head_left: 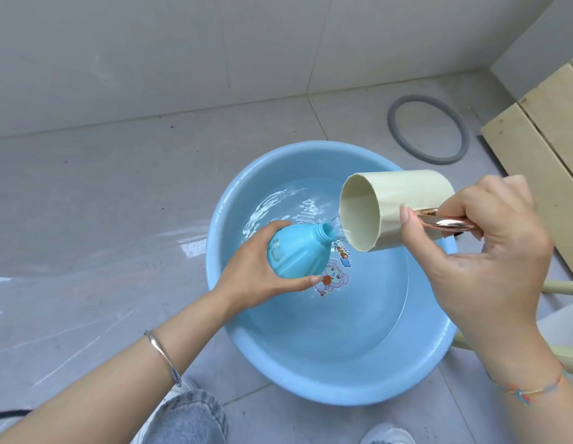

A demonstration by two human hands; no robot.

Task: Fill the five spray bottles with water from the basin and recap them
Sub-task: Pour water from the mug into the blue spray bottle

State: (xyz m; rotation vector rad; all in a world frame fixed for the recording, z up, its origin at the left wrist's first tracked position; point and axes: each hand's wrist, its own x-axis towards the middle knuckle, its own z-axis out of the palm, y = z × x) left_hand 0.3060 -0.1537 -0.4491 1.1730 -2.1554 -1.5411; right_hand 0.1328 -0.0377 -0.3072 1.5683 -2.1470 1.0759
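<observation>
A light blue basin holding water stands on the grey tiled floor, with a cartoon sticker on its bottom. My left hand grips an uncapped blue spray bottle, tilted over the water with its open neck pointing up and right. My right hand holds a cream cup by its shiny copper handle, tipped on its side. The cup's lip is right at the bottle's neck and a thin stream of water runs from it. No cap and no other bottles are in view.
A grey rubber ring lies on the floor behind the basin. Pale wooden boards run along the right. Pale green bars show at the right edge. My knee in jeans and a shoe are at the bottom.
</observation>
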